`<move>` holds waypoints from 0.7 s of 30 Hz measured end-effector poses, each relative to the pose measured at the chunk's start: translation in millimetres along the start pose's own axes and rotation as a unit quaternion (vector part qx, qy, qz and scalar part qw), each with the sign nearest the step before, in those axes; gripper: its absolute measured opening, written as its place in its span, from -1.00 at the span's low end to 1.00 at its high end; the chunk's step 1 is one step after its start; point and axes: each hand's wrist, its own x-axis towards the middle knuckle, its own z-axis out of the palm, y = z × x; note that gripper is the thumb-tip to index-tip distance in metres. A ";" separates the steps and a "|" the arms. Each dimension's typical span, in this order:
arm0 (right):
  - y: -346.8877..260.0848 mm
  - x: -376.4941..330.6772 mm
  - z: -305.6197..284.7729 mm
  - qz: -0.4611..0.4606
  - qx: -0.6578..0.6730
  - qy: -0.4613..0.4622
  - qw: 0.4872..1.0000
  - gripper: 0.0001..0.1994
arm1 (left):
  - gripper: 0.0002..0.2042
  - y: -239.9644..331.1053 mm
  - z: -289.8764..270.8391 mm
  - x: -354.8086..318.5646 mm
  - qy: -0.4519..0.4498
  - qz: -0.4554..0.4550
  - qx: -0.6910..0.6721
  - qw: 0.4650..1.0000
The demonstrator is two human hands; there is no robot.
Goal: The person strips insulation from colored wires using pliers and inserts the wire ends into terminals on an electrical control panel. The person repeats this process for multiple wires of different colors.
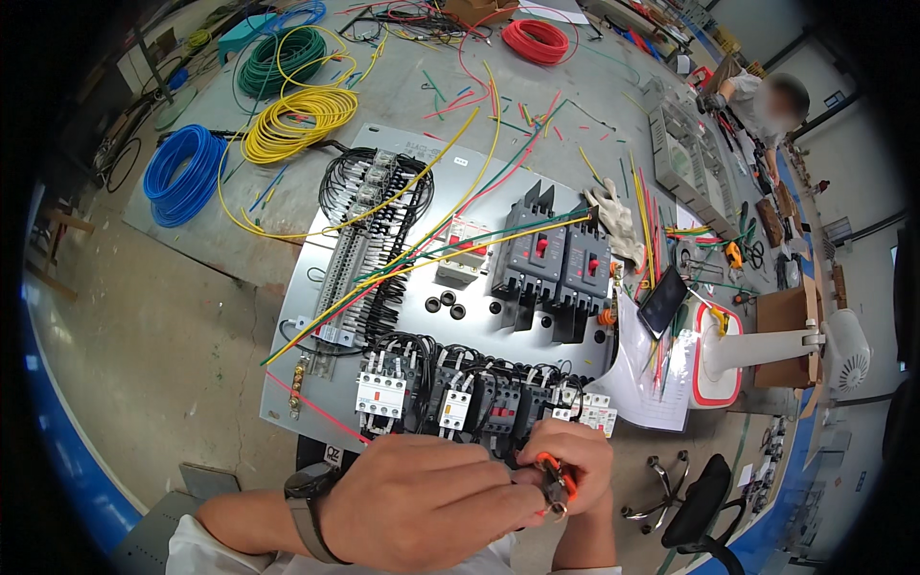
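My left hand (422, 498) with a dark wristwatch (305, 498) lies across the lower middle, its fingers pinched together next to my right hand (575, 460). What the left fingers pinch is hidden. My right hand is closed on orange-handled pliers (556, 476), whose head sits between both hands. Both hands hover at the near edge of a grey mounting panel (479, 316). Just beyond them runs a row of contactors (450, 393) with black wiring. Two black circuit breakers (551, 254) stand further up the panel.
Wire coils lie on the floor: blue (184, 172), yellow (292, 120), green (283, 57), red (535, 40). Loose yellow, green and red wires cross the panel. Gloves (613, 220), a phone (663, 299), papers and a white fan (767, 350) sit right. Another person (767, 101) works far right. An office chair (700, 503) stands nearby.
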 end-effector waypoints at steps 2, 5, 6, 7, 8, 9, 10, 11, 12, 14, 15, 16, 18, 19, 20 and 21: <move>-0.9 0.9 1.5 -0.012 -0.035 0.032 0.999 -0.78 | -0.78 -1.5 1.4 -1.8 0.009 0.002 0.006 1.000; 1.7 0.1 9.9 -0.056 -0.154 0.136 0.977 -0.79 | -0.78 -3.9 4.6 -5.3 0.021 -0.002 0.008 1.000; 3.9 -0.4 12.6 -0.075 -0.204 0.178 0.960 -0.79 | -0.79 -3.8 4.2 -4.4 0.017 -0.005 0.007 1.000; 6.3 -0.8 13.8 -0.084 -0.198 0.183 0.959 -0.79 | -0.79 -3.3 4.0 -3.6 0.013 -0.007 0.006 1.000; 9.3 -0.9 15.0 -0.094 -0.192 0.189 0.959 -0.80 | -0.80 -1.8 3.8 -2.7 0.012 -0.006 0.003 1.000; 10.7 -1.0 15.6 -0.103 -0.186 0.194 0.958 -0.80 | -0.80 0.3 3.7 -1.4 0.011 -0.006 0.000 1.000; 9.1 -0.9 13.6 -0.089 -0.169 0.179 0.965 -0.78 | -0.81 1.4 3.7 -0.9 0.009 -0.005 -0.003 1.000; 5.7 -0.3 9.7 -0.074 -0.152 0.163 0.972 -0.76 | -0.81 1.5 3.3 -2.1 0.009 -0.019 0.000 1.000; 3.8 0.0 7.2 -0.059 -0.135 0.146 0.978 -0.73 | -0.81 1.4 2.8 -4.0 0.010 -0.032 0.003 0.999; 3.3 -5.0 7.6 -0.043 -0.113 0.130 0.984 -0.72 | -0.82 0.6 3.9 -5.2 0.021 -0.044 0.003 0.999; 3.2 -7.0 8.1 -0.034 -0.102 0.123 0.987 -0.71 | -0.82 0.0 5.8 -4.7 0.033 -0.043 0.001 0.999; 2.3 -7.1 8.3 -0.034 -0.106 0.121 0.986 -0.71 | -0.83 -0.5 6.9 -4.8 0.045 -0.042 -0.002 0.998; -1.0 -7.0 8.9 -0.034 -0.112 0.117 0.986 -0.70 | -0.83 -0.9 6.9 -4.9 0.031 -0.044 0.000 0.999; -1.4 -7.1 9.6 -0.034 -0.112 0.119 0.986 -0.70 | -0.83 -0.8 6.8 -5.0 0.025 -0.046 0.001 0.999; -1.6 -6.8 10.5 -0.033 -0.113 0.122 0.985 -0.70 | -0.83 -0.6 7.0 -4.6 0.028 -0.044 0.002 0.999; -1.8 -6.5 11.2 -0.033 -0.114 0.125 0.985 -0.69 | -0.83 -0.2 7.3 -4.1 0.031 -0.043 0.002 0.999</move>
